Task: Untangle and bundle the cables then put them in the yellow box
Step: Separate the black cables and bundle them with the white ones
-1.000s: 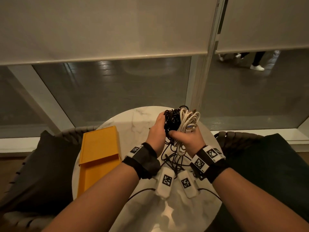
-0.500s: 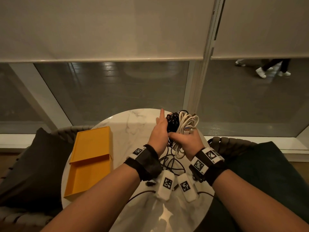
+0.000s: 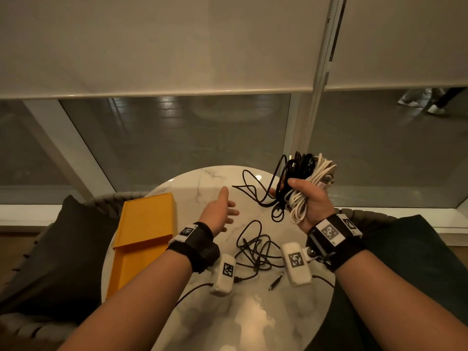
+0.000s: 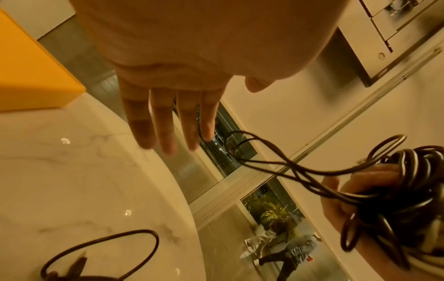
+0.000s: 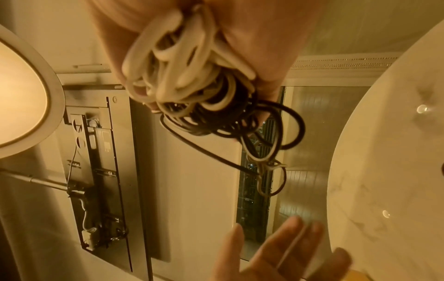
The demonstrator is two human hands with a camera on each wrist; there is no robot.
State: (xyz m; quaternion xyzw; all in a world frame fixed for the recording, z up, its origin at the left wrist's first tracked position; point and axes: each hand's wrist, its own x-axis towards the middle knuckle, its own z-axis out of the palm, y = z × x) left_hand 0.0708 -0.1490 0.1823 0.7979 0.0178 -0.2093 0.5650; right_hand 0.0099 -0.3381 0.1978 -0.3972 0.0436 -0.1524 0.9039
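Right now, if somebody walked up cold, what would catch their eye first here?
First, the right hand, raised above the far right of the round marble table, gripping a fat tangle of black and white cables with one black strand trailing down. Next, the open yellow box lying at the table's left edge, nothing visible in it. Between them the left hand hovers open, and a loose black cable sprawls on the marble between the wrists.

A tangled wad of black and white cables (image 3: 307, 183) sits bunched in my right hand (image 3: 310, 198), black strands trailing out. More black cable (image 3: 255, 247) sprawls loose on the table. The yellow box (image 3: 144, 231) lies open at left.
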